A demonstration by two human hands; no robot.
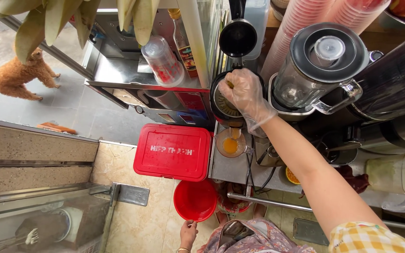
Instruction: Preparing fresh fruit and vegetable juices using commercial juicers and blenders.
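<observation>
Right hand (245, 96), in a clear plastic glove, sits centre-top of frame, fingers curled down over the juicer (226, 105) — it's pressing on smth there, a bit of orange-yellow peeks out by the fingertips, prob a fruit half but can't tell for sure. Juicer's black w/ a ribbed cone showing just left of the hand. Right under its spout, a cup (230, 143) w/ orange juice in the bottom, standing on the steel counter (226, 171).

Left hand (188, 233) is low, bottom centre, hanging by the person's side, fingers loosely bent, touching or just off the rim of the red bucket (194, 200) — can't tell if it grips it.

Left of the cup: red box (172, 152), lid shut. Right of the juicer: blender (317, 65) w/ black lid, clear jug. Cut orange half (291, 176) lower right of the cup. Upper left of frame, a brown dog (17, 75) on the pavement outside.
</observation>
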